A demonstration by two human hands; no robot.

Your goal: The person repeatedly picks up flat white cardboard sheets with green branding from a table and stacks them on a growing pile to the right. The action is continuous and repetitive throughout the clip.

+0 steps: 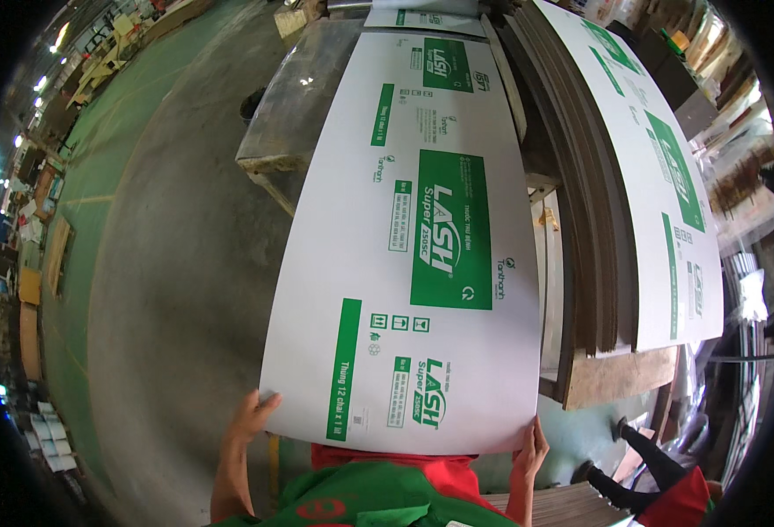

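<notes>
A long white cardboard sheet (308,290) printed with green panels stretches away from my body, its far part over a metal-topped table (303,88). At its near left corner my left hand (253,413) grips the edge, thumb on top and the other fingers hidden below. My right hand (532,446) holds the near right corner, its fingers closed at the edge. The near edge of the sheet lies close to my waist. Beyond its far end, part of another printed sheet (422,19) shows.
To the right, a tall stack of similar printed sheets (615,176) rests on a wooden support (620,378). Another person's legs (637,479) show at the lower right. More flat sheets (571,508) lie low near my right side. A grey floor (176,220) with a green strip stretches left.
</notes>
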